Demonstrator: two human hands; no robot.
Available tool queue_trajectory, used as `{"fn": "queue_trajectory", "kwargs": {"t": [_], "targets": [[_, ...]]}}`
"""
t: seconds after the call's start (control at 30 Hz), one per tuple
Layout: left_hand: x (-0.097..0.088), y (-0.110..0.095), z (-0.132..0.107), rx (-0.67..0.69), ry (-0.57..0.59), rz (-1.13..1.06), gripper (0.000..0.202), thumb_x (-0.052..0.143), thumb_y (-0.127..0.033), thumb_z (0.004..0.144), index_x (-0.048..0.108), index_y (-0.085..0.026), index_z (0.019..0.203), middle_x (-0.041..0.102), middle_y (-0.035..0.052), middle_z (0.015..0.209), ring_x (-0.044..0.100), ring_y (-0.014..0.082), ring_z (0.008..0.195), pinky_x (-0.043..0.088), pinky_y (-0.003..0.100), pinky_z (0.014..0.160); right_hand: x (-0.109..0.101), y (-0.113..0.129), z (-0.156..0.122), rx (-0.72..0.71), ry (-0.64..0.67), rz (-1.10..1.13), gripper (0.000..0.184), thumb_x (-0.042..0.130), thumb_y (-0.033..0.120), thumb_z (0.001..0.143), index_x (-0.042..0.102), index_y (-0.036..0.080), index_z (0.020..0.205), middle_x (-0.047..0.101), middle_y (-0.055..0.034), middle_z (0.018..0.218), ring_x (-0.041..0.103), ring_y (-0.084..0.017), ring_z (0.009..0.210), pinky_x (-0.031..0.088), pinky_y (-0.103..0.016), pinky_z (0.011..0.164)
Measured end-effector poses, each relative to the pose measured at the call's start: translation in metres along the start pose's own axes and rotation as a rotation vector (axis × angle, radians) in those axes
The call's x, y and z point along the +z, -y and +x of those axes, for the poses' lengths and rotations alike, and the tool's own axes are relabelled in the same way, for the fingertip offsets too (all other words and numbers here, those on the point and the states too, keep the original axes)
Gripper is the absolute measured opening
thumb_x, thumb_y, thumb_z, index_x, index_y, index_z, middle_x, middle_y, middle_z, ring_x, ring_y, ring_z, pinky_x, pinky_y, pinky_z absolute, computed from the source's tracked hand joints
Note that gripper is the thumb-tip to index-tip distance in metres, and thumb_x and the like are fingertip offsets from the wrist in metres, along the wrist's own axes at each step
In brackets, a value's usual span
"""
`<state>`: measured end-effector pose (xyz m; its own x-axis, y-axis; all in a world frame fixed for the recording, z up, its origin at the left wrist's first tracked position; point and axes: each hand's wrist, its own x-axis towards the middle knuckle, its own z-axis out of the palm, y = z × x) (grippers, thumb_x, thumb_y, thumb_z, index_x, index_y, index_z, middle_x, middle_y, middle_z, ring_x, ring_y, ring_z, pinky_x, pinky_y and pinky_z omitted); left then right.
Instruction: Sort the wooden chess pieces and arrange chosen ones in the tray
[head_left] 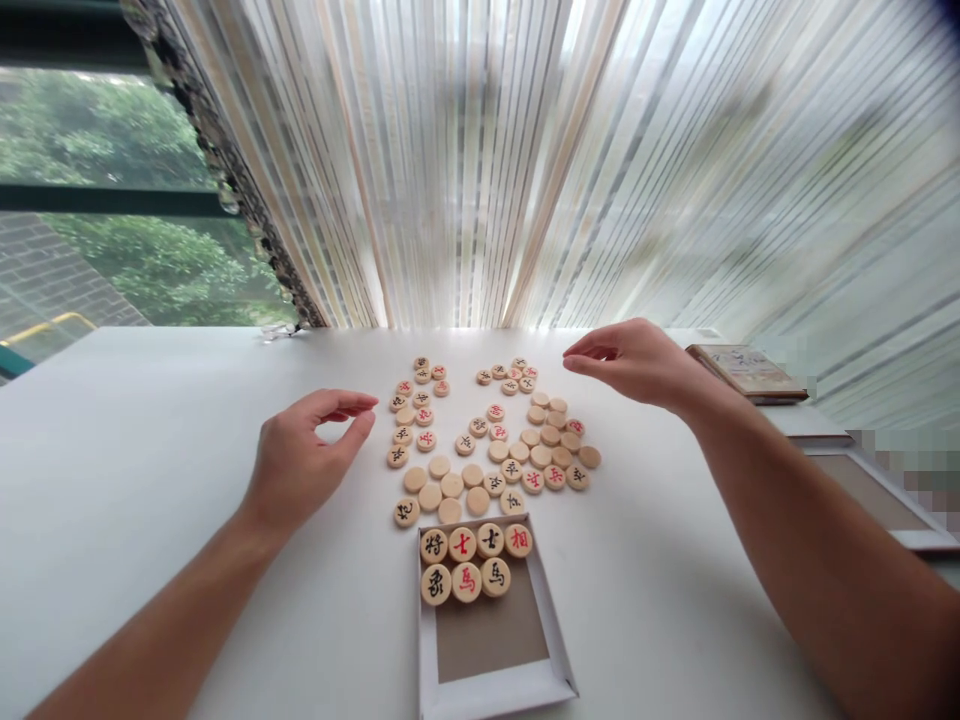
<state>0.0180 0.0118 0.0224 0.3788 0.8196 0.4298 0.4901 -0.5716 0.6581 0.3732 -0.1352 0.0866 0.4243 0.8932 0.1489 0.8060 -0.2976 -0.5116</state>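
Wooden Chinese chess pieces [451, 486] with red or black characters, some blank-side up, lie spread on the white table. My left hand [304, 445] hovers left of them, thumb and fingers slightly apart, nothing between them. On the far right side, my right hand [637, 362] is loosely curved near a small cluster of pieces [511, 387]; thumb and fingertips are close together, with no piece visible in them. Nearest me stands a shallow white box [559, 650]. Inside are two rows of face-up pieces at its far end, including a red horse piece [466, 581] and a black general piece [433, 545].
To the right lies a box lid or tray [855, 485], partly behind my right forearm. Beyond it is a flat, brown-edged box with a picture [746, 372]. A striped sheer curtain [465, 170] hangs at the table's far edge, beside a window [112, 150].
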Motion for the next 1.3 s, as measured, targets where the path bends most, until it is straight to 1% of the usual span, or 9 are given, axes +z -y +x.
{"fn": "queue_trajectory", "kwargs": {"t": [0.13,0.33,0.47,0.57,0.67,0.8,0.93,1.17,1.3], "targets": [[0.005,0.001,-0.002,0.059,0.069,0.06,0.025,0.068,-0.039,0.092,0.08,-0.022,0.106,0.081,0.0066,0.104,0.074,0.0244,0.091,0.056,0.03,0.064,0.024,-0.001,0.001,-0.064,0.164,-0.098,0.021,0.073,0.04,0.09,0.085,0.023,0.089,0.082,-0.0064,0.088,0.075,-0.024,0.082,0.058,-0.032,0.065],[0.018,0.006,0.004,0.236,0.267,0.125,0.032,0.056,-0.037,0.101,0.081,-0.024,0.116,0.075,0.0083,0.11,0.071,0.024,0.101,0.057,0.037,0.092,0.04,-0.006,0.002,-0.087,0.174,-0.105,0.022,0.071,0.04,0.09,0.086,0.023,0.087,0.082,-0.0073,0.085,0.074,-0.024,0.078,0.054,-0.031,0.059],[0.02,0.012,0.008,0.316,0.326,0.165,0.036,0.05,-0.033,0.104,0.078,-0.026,0.124,0.07,0.0094,0.113,0.067,0.0258,0.107,0.055,0.042,0.099,0.039,-0.01,0.003,-0.091,0.167,-0.124,0.023,0.07,0.041,0.09,0.086,0.024,0.087,0.082,-0.0066,0.083,0.073,-0.024,0.078,0.053,-0.031,0.058],[0.014,0.016,0.008,0.331,0.342,0.196,0.038,0.044,-0.029,0.105,0.077,-0.025,0.124,0.068,0.0105,0.12,0.067,0.0268,0.111,0.055,0.043,0.1,0.038,-0.01,0.003,-0.09,0.166,-0.131,0.024,0.07,0.042,0.09,0.085,0.024,0.088,0.082,-0.0064,0.083,0.073,-0.024,0.078,0.053,-0.031,0.058],[0.006,0.017,0.008,0.344,0.36,0.231,0.033,0.049,-0.034,0.104,0.076,-0.024,0.121,0.069,0.0105,0.126,0.065,0.0296,0.116,0.052,0.046,0.103,0.037,-0.008,0.002,-0.082,0.175,-0.134,0.025,0.069,0.043,0.091,0.085,0.024,0.089,0.082,-0.0062,0.086,0.074,-0.024,0.079,0.054,-0.032,0.06],[0.002,0.017,0.008,0.344,0.375,0.268,0.026,0.057,-0.041,0.102,0.073,-0.023,0.111,0.074,0.0096,0.118,0.067,0.0309,0.11,0.053,0.045,0.098,0.035,-0.005,0.001,-0.072,0.193,-0.128,0.026,0.068,0.043,0.092,0.084,0.023,0.092,0.082,-0.0065,0.09,0.075,-0.024,0.081,0.055,-0.032,0.065],[0.003,0.015,0.006,0.335,0.366,0.297,0.027,0.054,-0.043,0.103,0.071,-0.022,0.109,0.075,0.0094,0.111,0.07,0.0294,0.102,0.055,0.041,0.09,0.032,-0.003,0.001,-0.062,0.209,-0.119,0.026,0.068,0.043,0.093,0.084,0.022,0.094,0.082,-0.0078,0.093,0.074,-0.025,0.084,0.056,-0.033,0.067],[0.013,0.01,0.005,0.327,0.309,0.365,0.035,0.044,-0.04,0.107,0.071,-0.018,0.105,0.072,0.0119,0.105,0.066,0.03,0.098,0.051,0.044,0.093,0.029,-0.001,0.001,-0.056,0.24,-0.117,0.027,0.068,0.043,0.094,0.083,0.021,0.095,0.081,-0.0082,0.095,0.074,-0.024,0.085,0.056,-0.033,0.07],[0.017,0.012,0.007,0.285,0.286,0.354,0.038,0.041,-0.038,0.107,0.072,-0.018,0.097,0.069,0.0103,0.098,0.065,0.0278,0.092,0.05,0.041,0.087,0.028,-0.002,0.002,-0.05,0.249,-0.125,0.03,0.067,0.046,0.094,0.083,0.02,0.098,0.081,-0.0086,0.097,0.074,-0.025,0.087,0.056,-0.033,0.072]]}}
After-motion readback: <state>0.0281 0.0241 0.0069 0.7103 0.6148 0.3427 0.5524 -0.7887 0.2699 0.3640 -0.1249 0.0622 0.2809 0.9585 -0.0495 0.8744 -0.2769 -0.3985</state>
